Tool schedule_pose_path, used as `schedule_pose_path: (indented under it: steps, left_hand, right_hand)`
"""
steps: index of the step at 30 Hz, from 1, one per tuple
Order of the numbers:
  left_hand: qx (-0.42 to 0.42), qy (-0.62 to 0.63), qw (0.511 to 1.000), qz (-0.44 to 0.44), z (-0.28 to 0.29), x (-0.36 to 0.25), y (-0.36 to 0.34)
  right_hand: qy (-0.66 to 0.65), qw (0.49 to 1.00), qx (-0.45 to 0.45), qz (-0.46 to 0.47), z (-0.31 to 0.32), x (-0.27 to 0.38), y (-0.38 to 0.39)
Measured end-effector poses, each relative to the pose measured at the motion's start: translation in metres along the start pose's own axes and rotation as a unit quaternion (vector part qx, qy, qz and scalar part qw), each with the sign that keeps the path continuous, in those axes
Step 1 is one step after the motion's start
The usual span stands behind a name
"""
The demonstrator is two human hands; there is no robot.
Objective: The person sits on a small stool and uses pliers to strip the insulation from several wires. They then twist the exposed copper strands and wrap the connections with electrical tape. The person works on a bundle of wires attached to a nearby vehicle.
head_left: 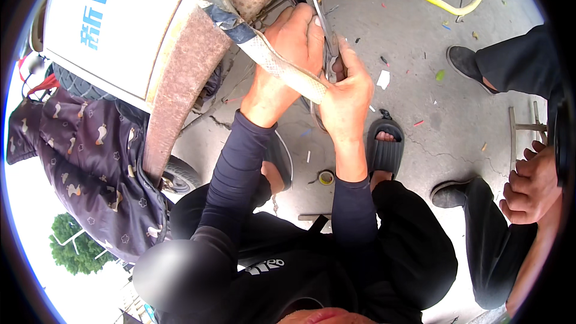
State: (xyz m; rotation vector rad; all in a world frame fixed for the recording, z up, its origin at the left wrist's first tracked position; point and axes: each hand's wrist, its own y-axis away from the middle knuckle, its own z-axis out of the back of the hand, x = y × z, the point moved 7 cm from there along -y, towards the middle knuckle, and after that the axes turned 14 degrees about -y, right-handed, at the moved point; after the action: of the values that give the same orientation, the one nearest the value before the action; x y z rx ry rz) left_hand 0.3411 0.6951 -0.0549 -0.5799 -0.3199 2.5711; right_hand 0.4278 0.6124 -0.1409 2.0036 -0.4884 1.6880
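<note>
My left hand is closed, its fingers curled beside the rusty frame. What lies inside its grip is mostly hidden, though thin dark cables show between and below my hands. Fingers bent, my right hand grips a narrow, pointed metal blade, its tip up past my left knuckles. The blade's handle is covered, so I cannot tell a knife from scissors. A pale, scaly-patterned strip, wrapped higher up in worn dark tape, crosses over my left hand and ends against my right hand.
A rusty vehicle frame with a white panel and a patterned dark cover stands at left. A tape roll and scraps lie on the concrete. A yellow hose loops at top right. Another person's hand is at right.
</note>
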Motion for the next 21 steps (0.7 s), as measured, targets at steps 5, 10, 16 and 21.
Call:
schedule_pose_path:
  steps: [5, 10, 16, 21]
  left_hand:
    - [-0.118, -0.016, 0.992, -0.046, 0.009, -0.007, 0.006]
    - [-0.172, -0.077, 0.977, -0.101, 0.015, -0.01, 0.008]
    - [-0.118, -0.009, 0.981, -0.152, 0.017, -0.007, -0.006]
    - [-0.07, 0.007, 0.99, -0.119, 0.024, -0.015, -0.015]
  right_hand:
    - [0.051, 0.999, 0.0, 0.011, 0.004, 0.011, -0.002]
    - [-0.268, 0.954, 0.069, -0.114, -0.008, 0.004, 0.003]
    - [-0.305, 0.946, 0.067, -0.09, -0.012, 0.016, 0.002]
    - [0.044, 0.99, 0.032, 0.132, 0.004, 0.042, -0.012]
